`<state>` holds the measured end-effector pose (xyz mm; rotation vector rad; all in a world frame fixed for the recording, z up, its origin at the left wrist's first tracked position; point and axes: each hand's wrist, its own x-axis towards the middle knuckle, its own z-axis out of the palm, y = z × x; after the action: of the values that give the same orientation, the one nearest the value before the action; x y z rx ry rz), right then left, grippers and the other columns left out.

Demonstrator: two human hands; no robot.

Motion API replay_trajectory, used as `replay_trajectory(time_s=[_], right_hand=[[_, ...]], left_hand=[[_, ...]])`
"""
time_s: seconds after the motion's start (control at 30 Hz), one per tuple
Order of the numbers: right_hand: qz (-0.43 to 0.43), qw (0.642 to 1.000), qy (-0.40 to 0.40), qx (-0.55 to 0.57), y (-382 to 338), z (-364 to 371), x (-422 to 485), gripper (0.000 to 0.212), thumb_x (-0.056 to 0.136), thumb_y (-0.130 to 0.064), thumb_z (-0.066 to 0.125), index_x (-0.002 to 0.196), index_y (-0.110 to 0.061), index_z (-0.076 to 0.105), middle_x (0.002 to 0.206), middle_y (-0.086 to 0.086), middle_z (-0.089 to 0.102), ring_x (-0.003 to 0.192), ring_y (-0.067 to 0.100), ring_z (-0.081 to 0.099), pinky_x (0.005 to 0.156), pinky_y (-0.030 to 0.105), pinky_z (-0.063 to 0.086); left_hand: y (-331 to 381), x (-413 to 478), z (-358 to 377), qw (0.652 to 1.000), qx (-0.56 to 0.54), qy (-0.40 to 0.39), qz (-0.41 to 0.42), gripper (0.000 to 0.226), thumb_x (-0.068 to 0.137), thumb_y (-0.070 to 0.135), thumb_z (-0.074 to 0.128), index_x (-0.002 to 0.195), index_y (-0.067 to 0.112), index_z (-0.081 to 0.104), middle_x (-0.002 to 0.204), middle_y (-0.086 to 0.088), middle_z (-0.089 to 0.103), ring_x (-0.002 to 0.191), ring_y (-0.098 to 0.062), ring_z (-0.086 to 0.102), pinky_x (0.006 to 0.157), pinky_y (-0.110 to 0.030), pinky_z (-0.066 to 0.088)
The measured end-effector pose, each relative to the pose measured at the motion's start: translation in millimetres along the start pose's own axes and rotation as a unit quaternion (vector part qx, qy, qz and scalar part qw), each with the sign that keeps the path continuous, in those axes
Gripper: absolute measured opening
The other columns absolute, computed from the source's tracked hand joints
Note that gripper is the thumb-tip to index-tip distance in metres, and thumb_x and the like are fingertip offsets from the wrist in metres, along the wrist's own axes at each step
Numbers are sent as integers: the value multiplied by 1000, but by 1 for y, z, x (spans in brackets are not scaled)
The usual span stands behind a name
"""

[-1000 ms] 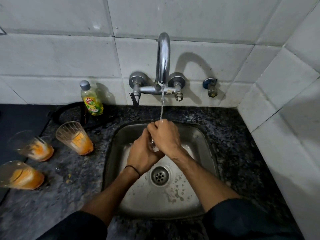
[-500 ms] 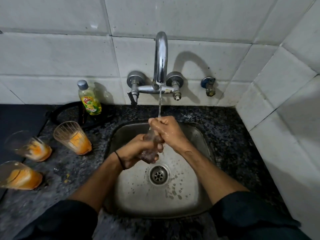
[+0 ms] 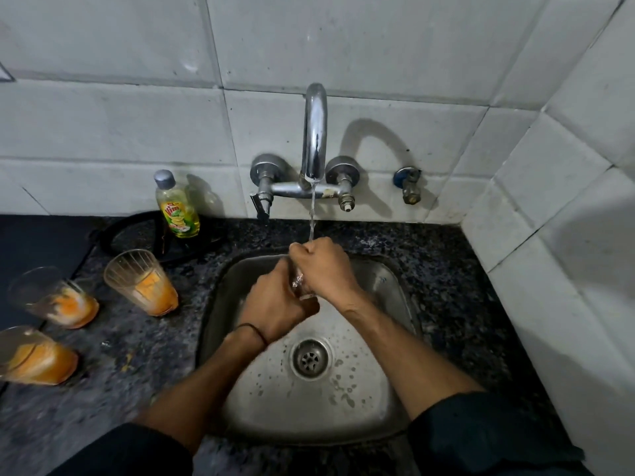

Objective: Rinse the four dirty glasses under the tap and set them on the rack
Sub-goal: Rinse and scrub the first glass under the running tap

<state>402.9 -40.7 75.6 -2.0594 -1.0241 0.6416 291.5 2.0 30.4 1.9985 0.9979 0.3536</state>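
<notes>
Water is running from the tap (image 3: pixel 314 132) in a thin stream, landing right at the knuckles of the right hand (image 3: pixel 324 267) over the steel sink (image 3: pixel 388 280). Both hands are bunched together above the basin, and between them sits the glass (image 3: pixel 299 282) being rinsed, only a wet, clear sliver of it showing where the two hands meet. The right hand comes over from the far side, its fingers (image 3: pixel 298 248) curled shut around the upper part of the glass. The left hand (image 3: pixel 275 304), a dark band at its wrist, cups from below and the near side, closed around the lower part. How the glass is tilted can't be made out; the hands hide nearly all of it.

Over on the dark speckled tabletop (image 3: pixel 144 338), left of the sink, three dirty glasses wait, each with orange residue inside: one nearest the sink (image 3: pixel 141 282), one further left (image 3: pixel 51 297), one at the picture's left edge (image 3: pixel 32 355). All three stand apart from one another. A yellow dish soap bottle (image 3: pixel 176 206) stands at the tiled wall behind them, left of the tap. The drain (image 3: pixel 310 358) lies below the hands, with droplets scattered around it.
</notes>
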Motion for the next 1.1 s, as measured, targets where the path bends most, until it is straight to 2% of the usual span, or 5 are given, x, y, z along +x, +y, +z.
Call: replay_trajectory(time_s=[0.27, 0.43, 0.63, 0.87, 1.1], right_hand=[[-105, 990, -71, 62, -1, -10, 1, 48, 101, -27, 55, 54, -20, 49, 50, -5, 50, 48, 10, 47, 54, 28, 41], [-6, 996, 31, -86, -11, -4, -3, 43, 98, -32, 51, 59, -15, 52, 60, -1, 56, 60, 23, 58, 64, 35, 42], [-79, 992, -59, 84, -8, -30, 2, 42, 100, -26, 57, 60, -11, 55, 53, 4, 51, 48, 16, 48, 58, 30, 42], [-80, 992, -100, -18, -13, -33, 0, 44, 100, -45, 48, 75, -15, 69, 71, 1, 76, 75, 17, 73, 95, 46, 51], [-369, 876, -76, -300, 6, -44, -35, 27, 92, -12, 61, 115, -19, 70, 104, -1, 75, 108, 17, 65, 119, 50, 4]], left_hand=[[5, -9, -13, 865, -443, -222, -77, 26, 77, 6, 73, 100, 3, 62, 79, -11, 62, 58, -20, 59, 54, -29, 48], [14, -4, 4, 992, 88, 83, 40, 57, 71, 36, 78, 119, 28, 50, 91, 5, 72, 75, -16, 68, 66, -38, 58], [17, -9, -20, 859, -435, -258, -75, 34, 75, 17, 78, 103, 11, 59, 86, -9, 65, 64, -20, 62, 50, -28, 52], [13, 6, 1, 980, -171, 77, 67, 41, 68, 24, 79, 99, 29, 52, 86, 4, 68, 76, -13, 66, 65, -33, 53], [1, 22, -23, 971, -193, -66, 121, 48, 61, -11, 85, 103, -1, 63, 92, 0, 69, 83, 1, 65, 75, -16, 52]])
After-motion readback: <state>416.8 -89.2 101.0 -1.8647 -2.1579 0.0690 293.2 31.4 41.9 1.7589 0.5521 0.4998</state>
